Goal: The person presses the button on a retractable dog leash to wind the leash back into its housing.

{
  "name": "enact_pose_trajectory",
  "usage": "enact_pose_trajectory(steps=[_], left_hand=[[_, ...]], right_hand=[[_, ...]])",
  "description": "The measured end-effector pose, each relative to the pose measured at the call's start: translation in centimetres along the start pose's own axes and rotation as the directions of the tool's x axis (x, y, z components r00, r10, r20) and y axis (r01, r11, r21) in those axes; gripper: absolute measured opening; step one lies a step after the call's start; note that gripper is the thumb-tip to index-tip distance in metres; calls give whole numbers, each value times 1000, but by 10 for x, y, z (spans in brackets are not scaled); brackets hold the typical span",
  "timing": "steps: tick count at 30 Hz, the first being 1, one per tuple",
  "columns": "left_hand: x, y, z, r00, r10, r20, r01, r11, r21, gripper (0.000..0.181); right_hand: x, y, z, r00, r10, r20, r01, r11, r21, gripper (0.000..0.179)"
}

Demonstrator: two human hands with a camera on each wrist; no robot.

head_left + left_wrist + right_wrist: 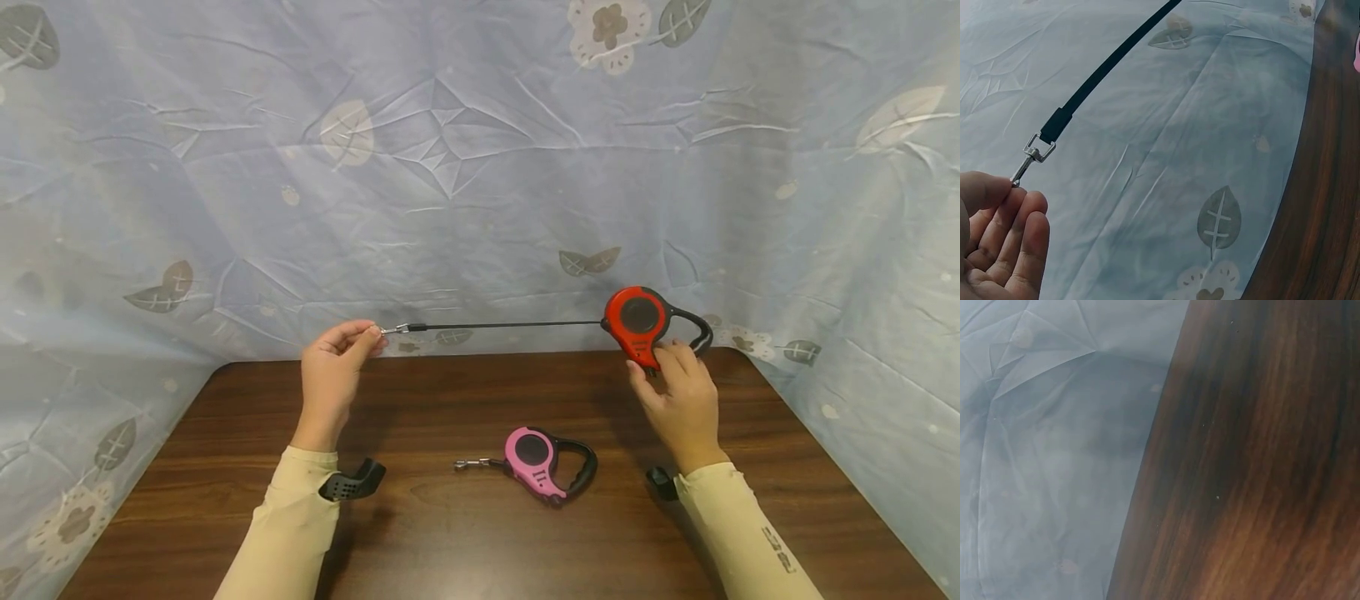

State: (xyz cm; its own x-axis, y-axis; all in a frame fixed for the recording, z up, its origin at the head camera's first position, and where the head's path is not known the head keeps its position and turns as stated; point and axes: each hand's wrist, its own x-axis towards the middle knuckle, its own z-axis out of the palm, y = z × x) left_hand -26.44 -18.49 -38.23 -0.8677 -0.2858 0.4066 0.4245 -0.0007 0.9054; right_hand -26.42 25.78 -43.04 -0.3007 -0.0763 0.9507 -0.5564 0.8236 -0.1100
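Note:
A red and black retractable dog leash (622, 317) is held up over the table's far right part by my right hand (686, 400), which grips it at its lower end, near the black handle loop. From its left side a black strap (510, 324) runs out straight and level. At the strap's other end, my left hand (333, 367) pinches the metal snap hook (1025, 167) between thumb and forefinger, the other fingers loosely bent. Between the hands, a pink retractable leash (536, 475) lies on the table, its own metal clip (471, 463) pointing left. The right wrist view catches neither hand nor leash.
The dark wooden table (420, 542) has rounded far corners. Behind it and along both sides hangs a pale blue curtain (465, 225) printed with leaves and flowers. A black wrist mount (352, 483) juts from the left sleeve, another (662, 483) from the right.

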Motion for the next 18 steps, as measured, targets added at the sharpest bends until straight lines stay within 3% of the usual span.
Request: enact_pose_trajectory(steps=[6, 18], left_hand=[[-1, 1, 0, 1000, -10, 8, 10, 999, 31, 25], [-3, 4, 3, 1000, 10, 13, -10, 1000, 1, 22]], right_hand=[[1, 1, 1, 999, -18, -26, 17, 999, -38, 36], [1, -2, 2, 1000, -14, -23, 13, 998, -61, 32]])
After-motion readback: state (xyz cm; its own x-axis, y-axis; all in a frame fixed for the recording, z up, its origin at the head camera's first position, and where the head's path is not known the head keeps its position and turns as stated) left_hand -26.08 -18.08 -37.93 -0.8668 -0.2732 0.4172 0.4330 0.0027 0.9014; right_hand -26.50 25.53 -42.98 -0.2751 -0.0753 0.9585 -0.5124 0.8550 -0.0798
